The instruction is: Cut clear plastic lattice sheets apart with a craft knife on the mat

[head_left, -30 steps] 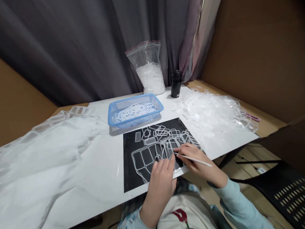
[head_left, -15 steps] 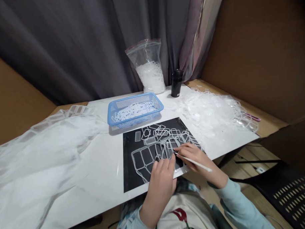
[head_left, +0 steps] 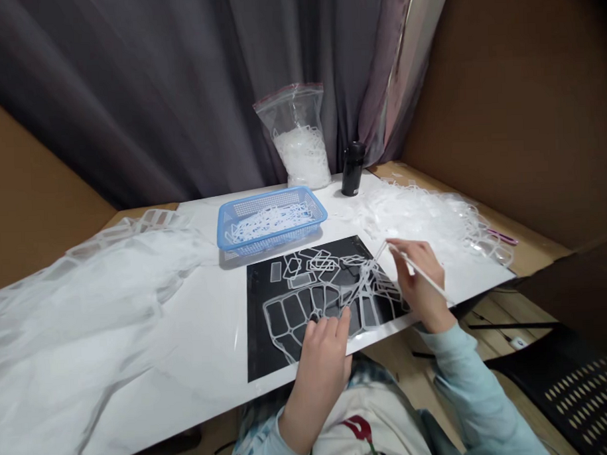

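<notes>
My left hand (head_left: 321, 369) rests its fingertips on a clear plastic web with rounded rectangular openings (head_left: 306, 313), which lies on a black mat (head_left: 260, 328). My right hand (head_left: 419, 280) is raised above the mat's right corner and grips a slim white stylus (head_left: 418, 272). A thin clear strip (head_left: 367, 275) rises from the tangled web towards the stylus's upper end. I cannot tell whether the stylus is touching it. Several loose plastic frames lie at the mat's far side.
A blue mesh basket (head_left: 271, 222) holds white plastic scraps behind the mat. Beyond it stand a resealable bag of scraps (head_left: 293, 131) and a black bottle (head_left: 353, 169). White scrap heaps lie right, and a large film sheet (head_left: 87, 315) covers the table's left side.
My right hand has lifted and moved to the right and away from me with the stylus, and a clear strip of the web has risen with it. My left hand has stayed in place.
</notes>
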`<state>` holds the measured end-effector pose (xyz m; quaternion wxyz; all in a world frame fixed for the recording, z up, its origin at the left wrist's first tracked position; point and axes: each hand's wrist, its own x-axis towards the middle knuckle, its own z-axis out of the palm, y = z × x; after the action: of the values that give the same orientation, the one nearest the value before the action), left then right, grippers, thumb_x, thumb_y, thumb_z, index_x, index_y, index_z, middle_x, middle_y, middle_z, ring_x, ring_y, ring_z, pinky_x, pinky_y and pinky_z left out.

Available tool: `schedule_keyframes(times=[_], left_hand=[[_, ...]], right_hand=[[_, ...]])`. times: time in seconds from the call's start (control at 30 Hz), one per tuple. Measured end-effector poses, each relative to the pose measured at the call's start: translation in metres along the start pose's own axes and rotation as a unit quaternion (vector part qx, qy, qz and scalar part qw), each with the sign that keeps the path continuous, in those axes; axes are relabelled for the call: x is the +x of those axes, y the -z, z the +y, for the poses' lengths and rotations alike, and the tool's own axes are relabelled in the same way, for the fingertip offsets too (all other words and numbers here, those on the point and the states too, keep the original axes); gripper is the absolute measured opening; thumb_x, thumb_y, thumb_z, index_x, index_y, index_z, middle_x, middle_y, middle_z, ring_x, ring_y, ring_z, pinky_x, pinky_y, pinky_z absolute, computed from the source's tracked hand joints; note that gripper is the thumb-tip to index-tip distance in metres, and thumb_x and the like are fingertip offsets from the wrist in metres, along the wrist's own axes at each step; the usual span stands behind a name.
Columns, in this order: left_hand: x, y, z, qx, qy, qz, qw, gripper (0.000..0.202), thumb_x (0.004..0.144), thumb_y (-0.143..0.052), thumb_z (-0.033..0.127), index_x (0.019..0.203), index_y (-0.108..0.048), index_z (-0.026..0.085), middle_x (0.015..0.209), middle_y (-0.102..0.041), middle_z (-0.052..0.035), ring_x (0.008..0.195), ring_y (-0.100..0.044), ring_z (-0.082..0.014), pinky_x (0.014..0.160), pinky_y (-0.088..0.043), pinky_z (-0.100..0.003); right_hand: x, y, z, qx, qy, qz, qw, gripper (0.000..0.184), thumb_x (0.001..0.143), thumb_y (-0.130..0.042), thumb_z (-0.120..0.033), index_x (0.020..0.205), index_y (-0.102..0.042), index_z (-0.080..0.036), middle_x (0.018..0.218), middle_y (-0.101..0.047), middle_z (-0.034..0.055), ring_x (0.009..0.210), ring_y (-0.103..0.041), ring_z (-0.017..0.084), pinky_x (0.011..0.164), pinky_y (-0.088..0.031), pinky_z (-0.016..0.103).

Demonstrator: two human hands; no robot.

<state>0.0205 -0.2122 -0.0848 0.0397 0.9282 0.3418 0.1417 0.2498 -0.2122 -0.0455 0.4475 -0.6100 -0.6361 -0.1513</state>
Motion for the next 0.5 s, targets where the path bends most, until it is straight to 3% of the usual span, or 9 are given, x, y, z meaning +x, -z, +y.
schedule_keyframes(times=[0.1, 0.23, 0.3, 0.5], left_hand=[[-0.001, -0.001, 0.000, -0.001, -0.001, 0.005, 1.000, 0.072, 0.070, -0.064, 0.003, 0.140, -0.049, 0.011, 0.096, -0.067, -0.0050, 0.087, -0.062, -0.0240, 0.084, -0.049, -0.040], [0.000, -0.001, -0.001, -0.002, -0.004, 0.015, 1.000, 0.074, 0.068, -0.066, 0.003, 0.139, -0.049, 0.011, 0.095, -0.067, -0.0044, 0.086, -0.061, -0.0236, 0.082, -0.049, -0.039], [0.000, -0.001, -0.001, -0.003, -0.007, 0.021, 1.000, 0.073, 0.068, -0.068, 0.003, 0.138, -0.050, 0.011, 0.095, -0.067, -0.0042, 0.085, -0.061, -0.0233, 0.082, -0.048, -0.038], [-0.004, 0.000, 0.000, 0.003, 0.000, 0.056, 0.998, 0.061, 0.077, -0.073, 0.015, 0.135, -0.053, 0.015, 0.104, -0.065, -0.0070, 0.094, -0.060, -0.0261, 0.084, -0.045, -0.040]], right_hand=[[0.010, 0.000, 0.006, -0.015, -0.049, 0.075, 0.996, 0.018, 0.105, -0.045, -0.027, 0.106, -0.063, -0.022, 0.108, -0.070, 0.0134, 0.101, -0.059, 0.029, 0.091, -0.047, 0.048], [0.012, -0.001, 0.004, 0.004, -0.085, 0.095, 0.992, 0.019, 0.105, -0.048, -0.032, 0.107, -0.063, -0.021, 0.107, -0.070, 0.0139, 0.102, -0.060, 0.030, 0.091, -0.048, 0.048], [0.009, 0.000, 0.000, 0.038, -0.092, 0.064, 0.993, 0.019, 0.105, -0.048, -0.032, 0.109, -0.063, -0.021, 0.108, -0.069, 0.0131, 0.104, -0.062, 0.028, 0.091, -0.050, 0.046], [-0.006, 0.007, -0.007, 0.167, -0.086, -0.147, 0.971, 0.022, 0.102, -0.054, -0.037, 0.091, -0.066, -0.022, 0.102, -0.072, 0.0075, 0.101, -0.069, 0.025, 0.085, -0.057, 0.037]])
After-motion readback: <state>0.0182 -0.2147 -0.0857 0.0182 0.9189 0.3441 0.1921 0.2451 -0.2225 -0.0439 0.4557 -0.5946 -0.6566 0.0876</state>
